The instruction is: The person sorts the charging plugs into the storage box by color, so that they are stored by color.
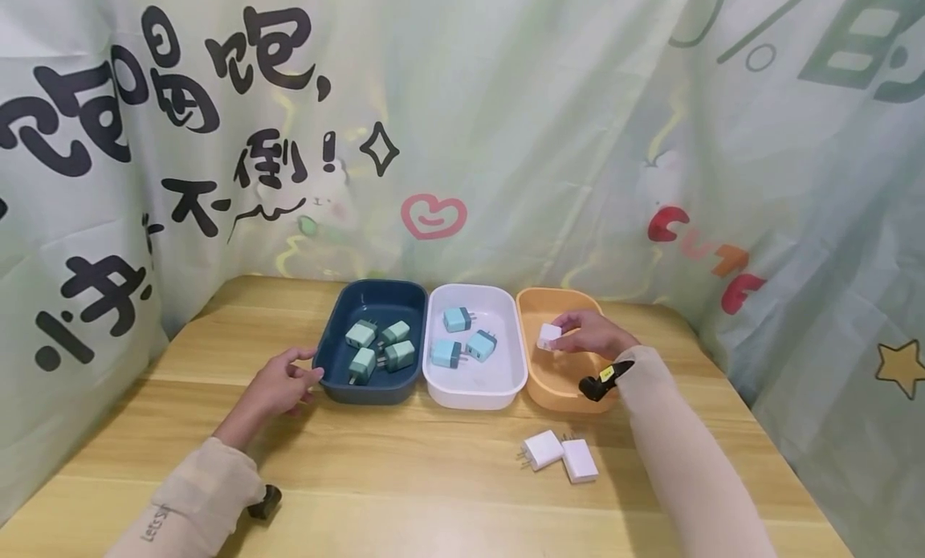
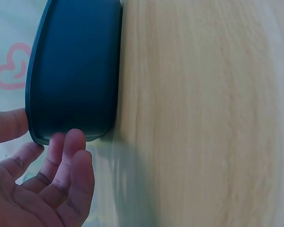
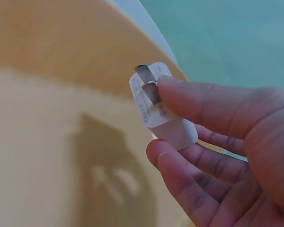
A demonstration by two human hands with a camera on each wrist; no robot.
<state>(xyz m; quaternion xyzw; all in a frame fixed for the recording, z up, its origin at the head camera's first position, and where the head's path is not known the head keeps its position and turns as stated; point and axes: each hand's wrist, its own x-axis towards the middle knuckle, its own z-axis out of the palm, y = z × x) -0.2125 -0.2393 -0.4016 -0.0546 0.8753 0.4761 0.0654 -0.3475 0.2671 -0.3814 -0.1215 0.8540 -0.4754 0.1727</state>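
Note:
My right hand pinches a white charger plug between thumb and fingers, above the orange bin. The plug's metal prongs show beside the thumb in the right wrist view. At the left end of the navy bin, my left hand rests with thumb and fingertips at its rim and wall, fingers loosely bent. Two more white charger plugs, one left of the other, lie on the table in front of the orange bin.
Several pale green plugs lie in the navy bin. Three light blue plugs are in the white bin, the middle one of the row. The bins stand side by side on a wooden table, with a printed curtain behind.

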